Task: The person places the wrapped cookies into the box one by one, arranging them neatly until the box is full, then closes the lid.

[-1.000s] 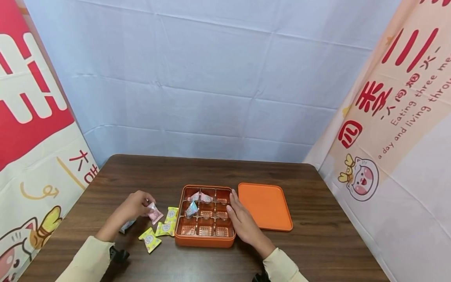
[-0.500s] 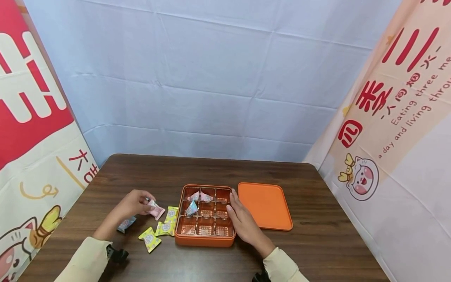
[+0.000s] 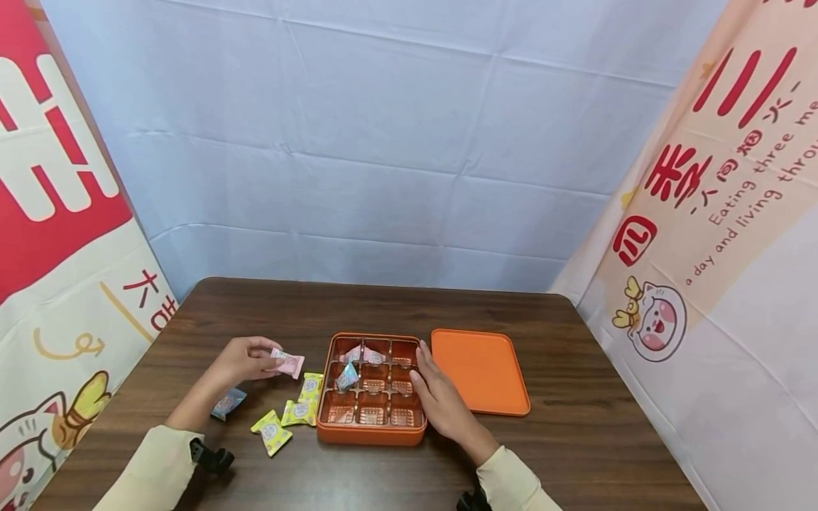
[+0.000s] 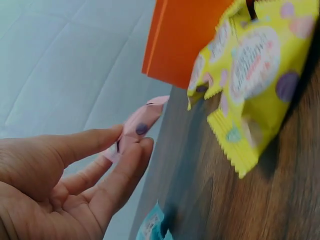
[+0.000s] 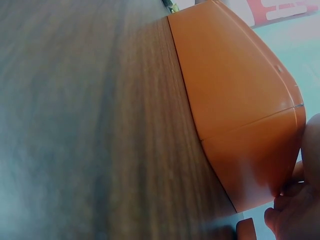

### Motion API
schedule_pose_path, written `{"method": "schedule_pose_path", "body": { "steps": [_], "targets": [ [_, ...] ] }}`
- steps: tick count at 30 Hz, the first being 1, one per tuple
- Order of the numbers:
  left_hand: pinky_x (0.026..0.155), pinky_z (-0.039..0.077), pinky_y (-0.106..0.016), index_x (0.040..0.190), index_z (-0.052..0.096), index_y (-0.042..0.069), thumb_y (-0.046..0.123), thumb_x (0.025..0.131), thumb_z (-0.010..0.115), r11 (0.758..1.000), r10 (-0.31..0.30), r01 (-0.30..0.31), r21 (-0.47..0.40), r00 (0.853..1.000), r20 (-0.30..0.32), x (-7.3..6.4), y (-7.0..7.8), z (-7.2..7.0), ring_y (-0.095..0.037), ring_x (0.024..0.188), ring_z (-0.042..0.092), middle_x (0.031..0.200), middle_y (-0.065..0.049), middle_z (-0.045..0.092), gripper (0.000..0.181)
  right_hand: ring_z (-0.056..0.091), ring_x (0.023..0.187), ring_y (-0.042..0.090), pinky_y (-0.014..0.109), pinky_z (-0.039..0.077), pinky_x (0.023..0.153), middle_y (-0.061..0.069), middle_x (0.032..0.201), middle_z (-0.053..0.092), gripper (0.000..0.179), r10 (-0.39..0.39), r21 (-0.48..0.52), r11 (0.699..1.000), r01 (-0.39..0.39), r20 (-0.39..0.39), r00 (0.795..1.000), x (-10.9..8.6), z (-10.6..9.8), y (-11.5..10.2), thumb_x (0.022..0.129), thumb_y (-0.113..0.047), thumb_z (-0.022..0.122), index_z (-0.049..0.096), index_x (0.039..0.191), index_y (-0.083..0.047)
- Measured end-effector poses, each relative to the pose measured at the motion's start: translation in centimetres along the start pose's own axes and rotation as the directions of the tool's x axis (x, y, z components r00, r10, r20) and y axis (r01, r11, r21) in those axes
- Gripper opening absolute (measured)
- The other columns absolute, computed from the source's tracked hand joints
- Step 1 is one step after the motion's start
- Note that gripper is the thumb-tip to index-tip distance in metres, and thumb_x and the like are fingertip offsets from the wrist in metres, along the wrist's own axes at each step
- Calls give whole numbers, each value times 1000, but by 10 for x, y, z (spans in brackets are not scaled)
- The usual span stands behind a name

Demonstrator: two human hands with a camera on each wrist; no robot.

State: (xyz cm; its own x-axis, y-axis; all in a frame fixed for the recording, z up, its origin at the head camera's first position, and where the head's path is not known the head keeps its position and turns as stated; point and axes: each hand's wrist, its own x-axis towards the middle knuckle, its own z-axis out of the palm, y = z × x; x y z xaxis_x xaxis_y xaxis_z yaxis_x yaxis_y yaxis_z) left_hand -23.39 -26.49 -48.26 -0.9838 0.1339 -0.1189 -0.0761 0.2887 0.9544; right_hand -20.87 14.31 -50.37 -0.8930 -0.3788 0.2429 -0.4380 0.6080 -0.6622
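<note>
My left hand (image 3: 241, 360) pinches a pink wrapped candy (image 3: 289, 363) between thumb and fingers, left of the box. In the left wrist view the candy (image 4: 137, 125) is held by one end, raised off the table. My right hand (image 3: 444, 404) lies with straight fingers along the right side of the orange box (image 3: 371, 436). Inside, the box has a copper-coloured tray divided into several compartments. Two pink candies (image 3: 374, 357) sit in the back row, and a blue candy (image 3: 348, 377) is in the middle row's left compartment.
Several yellow candies (image 3: 271, 433) lie on the brown table (image 3: 371, 479) left of the box, two of them close against it. Another blue candy (image 3: 228, 404) lies near the left forearm. An orange lid (image 3: 482, 372) rests right of the box.
My left hand has lifted the pink candy and moved it slightly away from me and to the right, uncovering the blue candy near the forearm. The right hand stays at the box.
</note>
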Motion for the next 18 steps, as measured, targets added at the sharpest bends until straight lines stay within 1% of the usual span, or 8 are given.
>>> {"method": "schedule_pose_path", "body": {
  "steps": [4,6,11,15,18],
  "targets": [
    [81,61,-42,123,61,-12,3,93,73,997,-42,41,-67,999,-5,2,1,-1,-25,85,73,88,-11,70,36,21,152,29,55,27,119,3,169,7,62,1,-6,1000,-1,-2,1000,0,1,0,112,-38,37,22,160,-2],
    [83,61,-42,124,61,-11,4,93,73,994,-49,49,-96,999,0,2,3,-1,-25,86,74,90,-11,71,36,21,152,28,55,27,119,3,169,7,61,4,-6,1000,-4,-4,1000,0,1,0,112,-36,38,22,160,-3],
    [87,59,-44,126,59,-11,7,95,72,990,-40,45,-136,998,38,0,9,0,-28,92,74,96,-12,73,38,21,151,30,56,27,119,4,169,7,60,-3,-7,1000,3,-12,1000,0,1,0,112,-32,40,21,160,-2],
    [89,58,-43,129,57,-11,10,96,71,988,-27,38,-147,997,76,-1,11,0,-26,94,74,102,-12,74,41,21,152,29,55,27,119,4,169,6,61,-1,-6,1000,1,-9,1000,0,1,0,112,-33,40,20,160,-2],
    [90,58,-43,130,57,-10,13,97,72,987,-18,32,-159,996,88,-1,13,1,-24,95,74,105,-12,74,43,20,152,29,55,26,119,4,169,6,61,5,1,1000,-5,-9,1000,0,1,1,112,-33,40,19,161,-3]
  ]
}}
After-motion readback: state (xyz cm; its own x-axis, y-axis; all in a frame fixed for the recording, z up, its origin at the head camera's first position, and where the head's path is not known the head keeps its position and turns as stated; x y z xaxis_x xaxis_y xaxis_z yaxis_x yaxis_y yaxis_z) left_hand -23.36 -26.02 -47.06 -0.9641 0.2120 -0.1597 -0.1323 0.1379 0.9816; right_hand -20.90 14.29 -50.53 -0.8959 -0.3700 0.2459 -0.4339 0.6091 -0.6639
